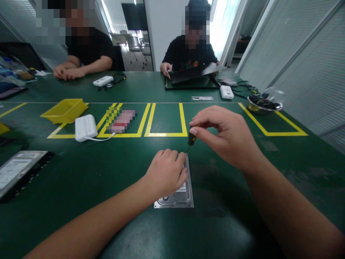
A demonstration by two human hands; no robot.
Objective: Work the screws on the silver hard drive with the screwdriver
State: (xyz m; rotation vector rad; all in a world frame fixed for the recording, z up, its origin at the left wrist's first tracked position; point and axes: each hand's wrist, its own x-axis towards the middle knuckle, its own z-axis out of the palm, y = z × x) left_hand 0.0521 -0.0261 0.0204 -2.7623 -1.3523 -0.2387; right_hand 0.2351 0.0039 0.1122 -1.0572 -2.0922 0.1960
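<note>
A silver hard drive [180,197] lies flat on the green table [107,180] in front of me. My left hand [165,172] rests on top of it with fingers curled, pressing it down and hiding most of its upper half. My right hand [226,135] pinches the top of a small screwdriver [191,138] with a black and yellow handle. The screwdriver stands upright, its tip at the far right corner of the drive.
A yellow tray [64,109] and a white box with a cable [85,127] sit left of the yellow floor markings. Another drive [16,172] lies at the left edge. A metal bowl [264,104] stands far right. Two people sit across the table; one handles a laptop [194,77].
</note>
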